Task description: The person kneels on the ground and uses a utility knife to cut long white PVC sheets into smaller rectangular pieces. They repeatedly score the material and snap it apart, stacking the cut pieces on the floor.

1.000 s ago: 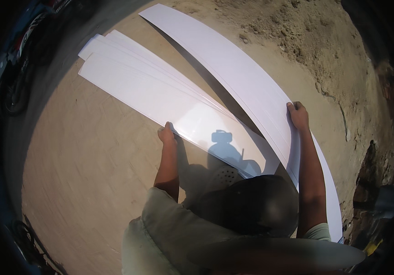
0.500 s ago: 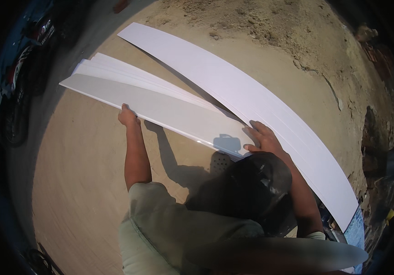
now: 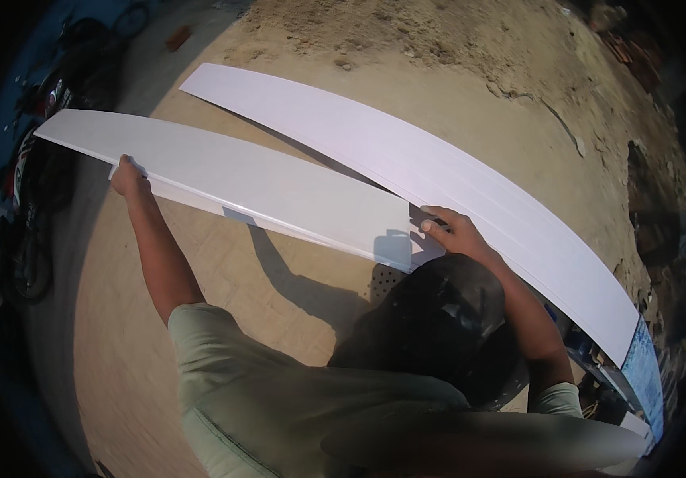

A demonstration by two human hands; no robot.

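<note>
A long, off-white flat panel point(image 3: 255, 171) stretches from the far left toward the middle, on top of other white panels point(image 3: 215, 203) that show along its near side. My left hand point(image 3: 127, 175) is closed on the near edge of this panel, toward its far left end. Beside the panel's right end is my right hand point(image 3: 454, 231), thumb and fingers apart, casting a shadow on the white surface below. Whether its fingertips touch the panel I cannot tell. Another long white panel point(image 3: 406, 155) lies just beyond, bowed in the view and reaching to the right.
Sandy ground point(image 3: 223, 263) spreads around the panels, with loose soil point(image 3: 359, 32) at the far side. Motorcycles point(image 3: 40, 159) stand in shade at the left. A blue patterned sheet point(image 3: 644, 370) sits at the right, and a dark rounded object point(image 3: 438, 327) blocks the middle.
The top panel has slid left with my left hand, and its right end has come away from under my right hand. The white panels formerly visible along its far side are now covered.
</note>
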